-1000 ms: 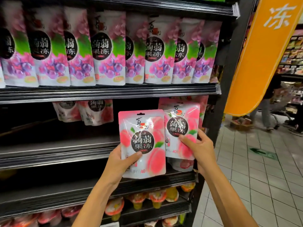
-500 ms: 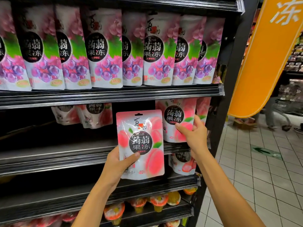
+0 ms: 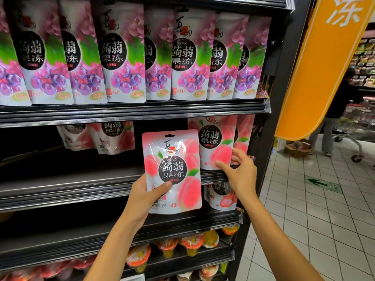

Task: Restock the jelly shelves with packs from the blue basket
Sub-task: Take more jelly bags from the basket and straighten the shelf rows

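Note:
My left hand [image 3: 142, 197] grips a pink peach jelly pack [image 3: 174, 169] by its lower left corner and holds it upright in front of the middle shelf [image 3: 81, 185]. Just to the right, a second peach pack [image 3: 215, 142] stands on that shelf's right end. My right hand [image 3: 241, 175] pinches its lower right corner, thumb on the front and fingers behind. Two more peach packs [image 3: 113, 138] lean deep at the back of the same shelf. The blue basket is out of view.
Purple grape jelly packs [image 3: 121, 57] fill the shelf above. One peach pack [image 3: 221, 197] stands on the shelf below, and jelly cups [image 3: 190, 244] sit lower still. An orange sign [image 3: 324, 67] hangs at the right, beyond it a person [image 3: 334, 110] with a cart on the tiled aisle.
My right hand has lifted its peach pack up and back onto the middle shelf's right end, where it now stands. My left hand has kept its pack nearly still.

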`<state>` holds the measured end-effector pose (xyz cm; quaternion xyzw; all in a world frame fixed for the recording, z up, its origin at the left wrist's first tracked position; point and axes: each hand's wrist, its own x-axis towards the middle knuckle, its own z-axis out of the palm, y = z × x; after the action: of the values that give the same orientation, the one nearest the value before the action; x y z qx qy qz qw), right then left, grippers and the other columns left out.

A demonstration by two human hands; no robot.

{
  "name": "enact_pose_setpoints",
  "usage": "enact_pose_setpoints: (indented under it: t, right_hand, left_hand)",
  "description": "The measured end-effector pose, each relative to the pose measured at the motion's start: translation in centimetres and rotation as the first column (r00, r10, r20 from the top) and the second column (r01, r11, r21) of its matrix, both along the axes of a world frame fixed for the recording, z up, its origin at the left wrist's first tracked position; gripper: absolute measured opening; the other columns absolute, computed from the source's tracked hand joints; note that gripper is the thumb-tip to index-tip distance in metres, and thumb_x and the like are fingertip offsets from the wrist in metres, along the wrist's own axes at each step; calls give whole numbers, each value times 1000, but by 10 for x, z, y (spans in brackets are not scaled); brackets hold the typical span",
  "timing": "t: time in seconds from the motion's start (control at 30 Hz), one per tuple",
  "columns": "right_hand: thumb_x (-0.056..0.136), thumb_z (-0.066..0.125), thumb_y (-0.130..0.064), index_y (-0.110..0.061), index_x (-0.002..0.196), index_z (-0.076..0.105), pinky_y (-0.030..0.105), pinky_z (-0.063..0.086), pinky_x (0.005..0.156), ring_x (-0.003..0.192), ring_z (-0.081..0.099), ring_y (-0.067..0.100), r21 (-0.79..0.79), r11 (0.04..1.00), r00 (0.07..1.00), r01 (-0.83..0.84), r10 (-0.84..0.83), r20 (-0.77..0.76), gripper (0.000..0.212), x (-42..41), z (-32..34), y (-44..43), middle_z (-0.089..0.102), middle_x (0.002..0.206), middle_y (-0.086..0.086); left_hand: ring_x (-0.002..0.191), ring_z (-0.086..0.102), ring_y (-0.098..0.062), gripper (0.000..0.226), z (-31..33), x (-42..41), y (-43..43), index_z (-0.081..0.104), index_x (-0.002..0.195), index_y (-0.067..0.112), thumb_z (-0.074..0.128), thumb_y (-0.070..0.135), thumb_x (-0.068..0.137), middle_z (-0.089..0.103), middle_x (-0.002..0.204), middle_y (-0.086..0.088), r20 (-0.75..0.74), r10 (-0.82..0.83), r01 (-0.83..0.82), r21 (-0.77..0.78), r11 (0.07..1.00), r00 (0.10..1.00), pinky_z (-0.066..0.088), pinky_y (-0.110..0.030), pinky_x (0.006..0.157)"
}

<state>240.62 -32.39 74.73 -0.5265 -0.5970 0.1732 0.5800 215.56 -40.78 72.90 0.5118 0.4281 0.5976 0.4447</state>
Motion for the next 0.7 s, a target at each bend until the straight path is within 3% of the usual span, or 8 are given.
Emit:
enact_pose_setpoints:
  t: [0.1,0.3,0.43,0.5,0.57,0.63,0.7]
  right_hand:
    - [74,83,-39,-21,119,64,44,54,87,97,66,19,-39,999,1000,25,-24,6,53,-1,0,6,71,100,1]
    - [75,82,-39,-19,124,61,44,53,87,101,63,21,-52,998,999,30,-30,-11,57,0,-3,5,70,103,-1]
    - [79,80,-29,-19,115,59,32,47,83,96,54,15,156,970,982,187,-179,-63,43,-12,2,-18,55,102,-8]
    - [83,73,-39,-23,105,61,25,46,76,83,54,7,155,987,992,48,-29,-122,29,-20,6,-34,57,93,-12]
    - [86,63,-54,-29,99,66,14,47,68,74,61,-1,-2,953,939,-303,298,-170,28,-30,13,-49,67,87,-17]
    - [90,64,-46,-26,95,68,11,48,62,70,65,-3,-96,857,856,-506,486,-176,21,-39,14,-56,71,81,-20]
    - [87,73,-27,-21,97,68,18,54,68,77,71,7,-73,858,851,-508,488,-191,13,-43,13,-57,75,87,-10]
  left_hand:
    - [98,72,-24,42,0,1,-1,70,105,32,84,40,66,75,108,-5,-8,-7,7,6,1000,1000,59,-29,76]
    - [96,72,-24,40,1,1,-2,71,103,30,84,40,66,75,106,-6,-5,-3,3,-6,1000,1000,58,-27,73]
    - [97,72,-24,40,6,5,-1,72,104,30,84,36,67,75,106,-7,-4,-17,17,2,1000,1000,58,-27,74]
    - [98,72,-26,40,9,7,2,71,106,29,83,36,68,75,107,-8,-16,-26,26,7,1000,1000,59,-32,79]
    - [98,72,-25,39,13,9,5,71,106,29,83,35,69,75,108,-7,-25,-44,44,11,999,999,59,-35,83]
    - [88,72,-18,32,18,12,7,72,103,29,82,30,72,76,102,-4,-37,-51,52,18,998,998,59,-29,74]
    - [75,68,-6,26,23,16,8,72,100,31,80,25,76,76,93,2,-63,-39,42,49,998,997,53,-19,62]
